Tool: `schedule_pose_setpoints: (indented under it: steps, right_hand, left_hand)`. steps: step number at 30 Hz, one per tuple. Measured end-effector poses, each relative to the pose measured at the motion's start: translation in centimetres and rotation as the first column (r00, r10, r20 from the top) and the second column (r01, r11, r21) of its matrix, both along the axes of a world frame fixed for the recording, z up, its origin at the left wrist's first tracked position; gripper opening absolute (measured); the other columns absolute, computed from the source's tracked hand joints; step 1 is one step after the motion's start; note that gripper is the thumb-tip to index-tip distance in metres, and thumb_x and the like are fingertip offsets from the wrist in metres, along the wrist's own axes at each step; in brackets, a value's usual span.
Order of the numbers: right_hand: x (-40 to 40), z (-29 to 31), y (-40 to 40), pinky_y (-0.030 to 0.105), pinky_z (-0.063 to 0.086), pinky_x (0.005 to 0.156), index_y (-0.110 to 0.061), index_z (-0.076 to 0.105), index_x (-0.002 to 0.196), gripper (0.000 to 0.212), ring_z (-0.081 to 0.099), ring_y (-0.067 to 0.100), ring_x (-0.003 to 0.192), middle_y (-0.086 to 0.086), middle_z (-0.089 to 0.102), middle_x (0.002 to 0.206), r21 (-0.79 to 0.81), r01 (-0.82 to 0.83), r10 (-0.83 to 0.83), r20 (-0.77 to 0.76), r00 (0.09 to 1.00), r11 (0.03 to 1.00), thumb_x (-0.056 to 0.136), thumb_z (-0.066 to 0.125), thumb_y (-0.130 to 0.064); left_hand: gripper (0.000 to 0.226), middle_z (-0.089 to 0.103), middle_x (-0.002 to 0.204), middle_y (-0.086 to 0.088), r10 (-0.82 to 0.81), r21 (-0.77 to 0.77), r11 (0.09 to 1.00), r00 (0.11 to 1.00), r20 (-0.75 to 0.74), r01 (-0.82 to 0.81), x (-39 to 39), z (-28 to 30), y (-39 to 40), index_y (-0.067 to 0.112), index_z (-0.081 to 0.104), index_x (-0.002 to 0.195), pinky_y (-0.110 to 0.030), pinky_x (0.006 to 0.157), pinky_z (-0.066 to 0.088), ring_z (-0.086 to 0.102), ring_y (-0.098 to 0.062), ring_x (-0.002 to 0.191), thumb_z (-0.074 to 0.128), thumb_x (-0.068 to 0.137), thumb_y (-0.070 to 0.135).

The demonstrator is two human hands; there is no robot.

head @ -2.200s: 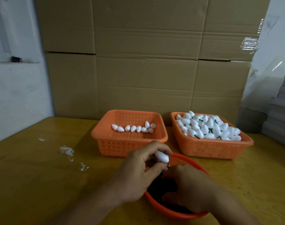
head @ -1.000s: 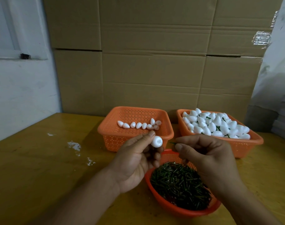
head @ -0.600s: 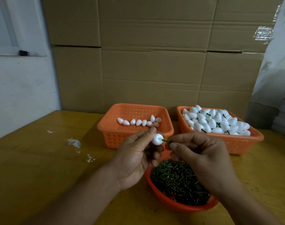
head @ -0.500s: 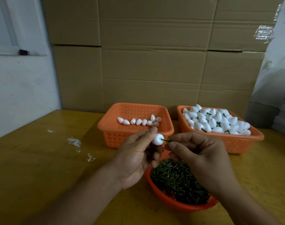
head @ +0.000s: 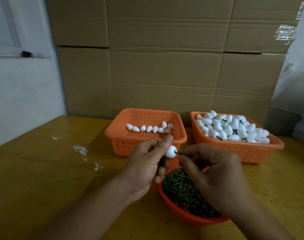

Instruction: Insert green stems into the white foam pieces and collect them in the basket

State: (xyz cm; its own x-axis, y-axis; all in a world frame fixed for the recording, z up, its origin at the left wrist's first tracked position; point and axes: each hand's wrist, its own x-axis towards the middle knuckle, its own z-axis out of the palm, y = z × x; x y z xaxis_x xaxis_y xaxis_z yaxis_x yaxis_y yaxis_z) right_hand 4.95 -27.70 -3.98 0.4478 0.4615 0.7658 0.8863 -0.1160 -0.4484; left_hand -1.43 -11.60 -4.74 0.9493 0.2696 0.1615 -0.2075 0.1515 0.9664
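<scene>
**Seating the stem in the foam**

My left hand (head: 147, 163) pinches a white foam piece (head: 170, 151) between thumb and fingers, above the near bowl. My right hand (head: 215, 177) grips a green stem (head: 177, 153) whose tip touches the foam. I judge the push should run straight along the stem, with the foam braced, so the stem does not bend.

The near round bowl (head: 182, 216) holds loose green stems. The far left basket (head: 144, 135) holds a short row of plain foam pieces. The far right basket (head: 237, 149) on the bench (head: 43, 170) is heaped with stemmed ones.
</scene>
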Motion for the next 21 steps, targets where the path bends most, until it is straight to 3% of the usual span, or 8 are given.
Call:
schedule_pose_setpoints:
  steps: [16,21]
  right_hand:
    - [-0.11,-0.62,0.18,0.032,0.050,0.045,-0.022,0.076,0.089,0.009,0.063,0.009,0.050,-0.010,0.069,0.064,-0.034,0.005,-0.005,0.010,1.000,0.999,0.085,0.077,-0.015]
    - [-0.02,-0.89,0.37,0.029,0.048,0.044,-0.026,0.076,0.087,0.010,0.063,0.008,0.049,-0.011,0.069,0.063,-0.011,0.027,-0.028,-0.024,0.999,1.000,0.085,0.077,-0.016]
  left_hand:
    - [0.032,0.047,0.052,0.000,0.050,0.090,0.994,0.996,0.078,-0.057,0.10,-0.34,-0.14,0.020,0.066,0.067,-0.018,0.035,0.031,0.038,-0.009,0.040,0.069,0.076,0.051]
    - [0.042,0.051,0.054,-0.001,0.101,0.155,0.981,0.986,0.130,-0.121,0.25,-0.61,-0.15,0.010,0.072,0.079,-0.020,0.037,0.034,0.042,-0.010,0.043,0.066,0.079,0.052]
